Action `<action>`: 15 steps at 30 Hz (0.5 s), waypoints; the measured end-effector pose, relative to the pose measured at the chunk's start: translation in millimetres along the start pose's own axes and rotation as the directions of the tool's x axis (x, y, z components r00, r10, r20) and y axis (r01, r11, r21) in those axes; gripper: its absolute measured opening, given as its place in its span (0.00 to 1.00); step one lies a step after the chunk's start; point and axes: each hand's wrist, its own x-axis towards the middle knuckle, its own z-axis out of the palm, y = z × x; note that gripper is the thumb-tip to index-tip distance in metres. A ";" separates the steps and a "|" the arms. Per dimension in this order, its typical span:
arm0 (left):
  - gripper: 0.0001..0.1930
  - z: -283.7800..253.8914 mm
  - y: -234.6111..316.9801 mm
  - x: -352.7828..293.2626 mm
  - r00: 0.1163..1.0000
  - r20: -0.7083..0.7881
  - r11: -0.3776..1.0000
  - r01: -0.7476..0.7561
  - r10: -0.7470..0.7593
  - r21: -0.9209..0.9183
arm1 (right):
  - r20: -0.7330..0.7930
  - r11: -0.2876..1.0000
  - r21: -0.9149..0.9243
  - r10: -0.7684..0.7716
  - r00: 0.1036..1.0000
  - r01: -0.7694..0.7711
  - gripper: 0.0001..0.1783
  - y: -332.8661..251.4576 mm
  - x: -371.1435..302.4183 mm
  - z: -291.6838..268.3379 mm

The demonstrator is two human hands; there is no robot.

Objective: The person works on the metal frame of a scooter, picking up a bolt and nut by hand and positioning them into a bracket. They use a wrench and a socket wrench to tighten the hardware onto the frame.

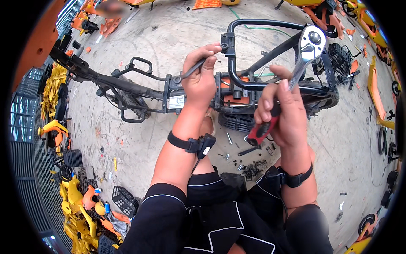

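A black tubular vehicle frame (pixel 296 89) lies across the floor in front of me. My left hand (pixel 199 82) is closed round a dark metal wrench (pixel 194 67), its fingertips by a small bracket (pixel 225 44) on the frame's upright tube. The wrench's ring-like end points down and left, over the frame. In my right hand (pixel 288 114) is a ratchet wrench (pixel 300 65) with a red and black handle. Its chrome head is raised above the frame's right part, and I see no socket on the side facing me. The fingers wrap loosely round handle and shaft.
Below the frame lie a black crate-like part (pixel 240 122), a metal socket piece (pixel 229 139) and a heap of small black hardware (pixel 253 168). Yellow scooter panels (pixel 76 203) pile up at the left. An orange and yellow body part (pixel 377 93) lies at the right.
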 end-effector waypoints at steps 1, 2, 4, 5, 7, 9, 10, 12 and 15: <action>0.05 0.6 -2.6 -1.4 1.000 0.001 1.000 -0.024 0.024 -0.003 | 0.027 1.000 0.003 -0.002 1.000 0.001 0.17 5.2 0.7 -1.3; 0.04 0.4 -4.7 -2.1 0.999 0.003 0.999 -0.048 0.048 -0.003 | 0.015 0.997 -0.071 0.045 0.999 -0.044 0.18 10.6 0.8 -0.1; 0.04 -0.7 -8.1 -2.3 0.997 -0.016 0.997 -0.080 0.080 -0.016 | 0.021 0.985 -0.047 0.167 0.986 -0.166 0.12 17.1 -2.6 1.3; 0.04 -0.7 -9.8 -3.0 0.995 -0.027 0.995 -0.096 0.096 -0.025 | 0.015 0.973 -0.029 0.231 0.973 -0.231 0.10 20.1 -4.2 4.5; 0.04 -1.2 -12.2 -4.8 0.994 -0.030 0.994 -0.103 0.102 -0.035 | -0.012 0.967 -0.053 0.250 0.968 -0.251 0.10 25.8 -4.6 13.4; 0.04 -0.4 -13.0 -5.2 0.995 -0.035 0.995 -0.094 0.092 -0.039 | 0.015 0.977 -0.076 0.199 0.980 -0.198 0.10 18.9 -3.5 23.6; 0.04 -1.4 -13.3 -4.6 0.996 -0.032 0.996 -0.084 0.083 -0.035 | 0.079 0.987 -0.108 0.131 0.988 -0.122 0.12 23.6 -0.7 24.3; 0.04 -1.3 -11.3 -5.1 0.998 -0.017 0.998 -0.057 0.057 -0.030 | 0.130 0.975 -0.196 0.133 0.983 -0.106 0.20 31.7 1.6 25.0; 0.05 -10.9 -6.0 -0.5 0.998 0.063 0.999 0.015 -0.013 -0.029 | 0.110 0.936 -0.294 0.234 0.966 -0.193 0.23 57.5 -0.8 23.9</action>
